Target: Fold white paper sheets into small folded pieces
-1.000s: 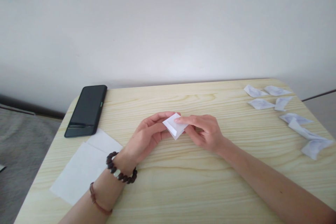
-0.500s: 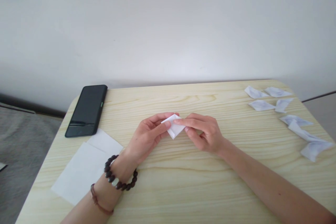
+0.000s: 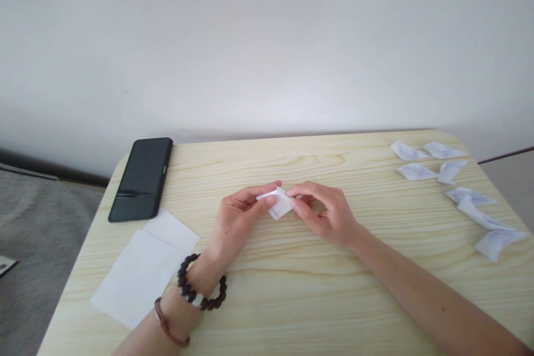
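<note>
A small piece of folded white paper [image 3: 282, 204], roughly diamond-shaped, is held up over the middle of the table. My left hand [image 3: 242, 214] pinches its left side, thumb on the face toward me and fingers behind. At its right corner, the thumb and index finger of my right hand [image 3: 325, 208] grip the edge. The fingers behind the paper are partly hidden. Beside my left wrist lie flat white sheets of paper [image 3: 137, 278], partly covered by that forearm.
A black phone [image 3: 141, 179] rests at the table's left back corner, overlapping a sheet. Several folded white paper pieces [image 3: 417, 171] lie along the right side of the wooden table [image 3: 317, 289]. A pale wall [image 3: 267, 44] stands behind the table.
My right index finger has drawn back from the paper's face to its right corner. The paper is tilted a little differently. The whole view has shifted slightly.
</note>
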Tool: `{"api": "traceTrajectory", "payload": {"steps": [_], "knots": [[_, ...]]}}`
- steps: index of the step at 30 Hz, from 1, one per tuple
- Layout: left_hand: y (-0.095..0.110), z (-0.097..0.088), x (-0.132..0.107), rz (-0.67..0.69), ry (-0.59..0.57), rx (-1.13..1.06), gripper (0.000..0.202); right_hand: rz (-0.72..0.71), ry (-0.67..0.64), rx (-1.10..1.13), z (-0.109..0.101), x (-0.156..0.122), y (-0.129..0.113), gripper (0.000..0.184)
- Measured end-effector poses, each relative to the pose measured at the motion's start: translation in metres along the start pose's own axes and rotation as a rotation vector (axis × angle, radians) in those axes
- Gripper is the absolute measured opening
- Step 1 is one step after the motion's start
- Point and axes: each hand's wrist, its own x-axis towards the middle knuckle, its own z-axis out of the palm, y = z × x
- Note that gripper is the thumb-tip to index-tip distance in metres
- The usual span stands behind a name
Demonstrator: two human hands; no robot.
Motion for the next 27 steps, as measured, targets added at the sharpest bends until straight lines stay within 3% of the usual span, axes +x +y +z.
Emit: {"api": "traceTrajectory", "payload": {"steps": [5,13,22,27], "knots": [[-0.0007,0.0009,0.0007,0.003,0.012,-0.071,0.016,-0.055,-0.048,0.009,-0.0005,-0.0006,0.0027,0.036],[-0.0015,0.0027,0.0009,0.042,0.037,-0.099,0.013,-0.176,0.128,-0.251,0.0052,-0.0009,0.0024,0.023],[-0.0039,0.0037,-0.0005,0.087,0.1,-0.072,0.012,-0.095,0.006,-0.083,-0.0016,0.0043,0.0057,0.024],[-0.004,0.0027,-0.0001,0.089,0.081,-0.052,0.014,-0.095,0.04,-0.079,-0.0015,0.0043,0.0059,0.018]]}}
